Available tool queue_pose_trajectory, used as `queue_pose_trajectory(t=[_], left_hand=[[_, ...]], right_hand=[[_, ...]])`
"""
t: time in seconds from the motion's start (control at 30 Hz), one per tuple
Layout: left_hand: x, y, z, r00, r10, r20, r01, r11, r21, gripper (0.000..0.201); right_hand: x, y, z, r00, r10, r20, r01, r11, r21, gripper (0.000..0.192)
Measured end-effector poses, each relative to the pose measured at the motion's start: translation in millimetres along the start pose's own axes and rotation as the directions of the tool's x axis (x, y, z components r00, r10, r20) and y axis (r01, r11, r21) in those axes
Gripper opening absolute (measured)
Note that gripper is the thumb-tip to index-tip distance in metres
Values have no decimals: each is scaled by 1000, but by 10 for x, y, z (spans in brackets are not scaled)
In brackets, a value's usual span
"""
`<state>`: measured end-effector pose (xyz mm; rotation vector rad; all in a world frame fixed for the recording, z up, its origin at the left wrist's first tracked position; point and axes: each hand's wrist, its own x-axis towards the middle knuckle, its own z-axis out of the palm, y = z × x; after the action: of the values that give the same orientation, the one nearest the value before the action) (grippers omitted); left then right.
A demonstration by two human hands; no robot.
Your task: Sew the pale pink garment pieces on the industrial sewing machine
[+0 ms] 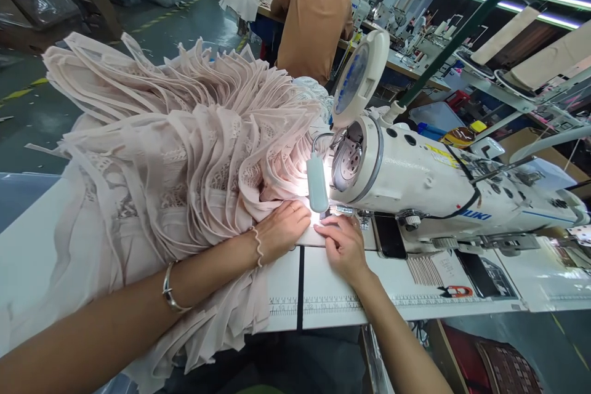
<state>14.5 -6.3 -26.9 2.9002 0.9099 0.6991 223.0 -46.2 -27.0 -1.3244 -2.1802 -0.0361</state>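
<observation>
Head view down toward sewing machine (422,175)

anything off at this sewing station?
Yes: the sewing machine's round end cover stands swung open, exposing the metal parts inside, odd with a hand working just below. Also, some pale pink fabric droops over the table's front edge.

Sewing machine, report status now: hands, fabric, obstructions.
Left hand against the heaped pink fabric, grip unclear. Right hand at the needle end of the sewing machine, grip unclear. Pale green lamp screens part of the lit area behind it.
</observation>
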Motion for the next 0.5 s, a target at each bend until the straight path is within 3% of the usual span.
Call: queue_pose_trajectory(t=[0.2,0.5], left_hand=[[-51,-45,-48,996,4,84,3,997,-80,26],[-20,-113,-64,996,68,49,-59,984,-168,38]], right_hand=[[-6,30,3,997,62,55,-65,996,61,41],[-22,46,28,998,-57,3,56,997,49,38]])
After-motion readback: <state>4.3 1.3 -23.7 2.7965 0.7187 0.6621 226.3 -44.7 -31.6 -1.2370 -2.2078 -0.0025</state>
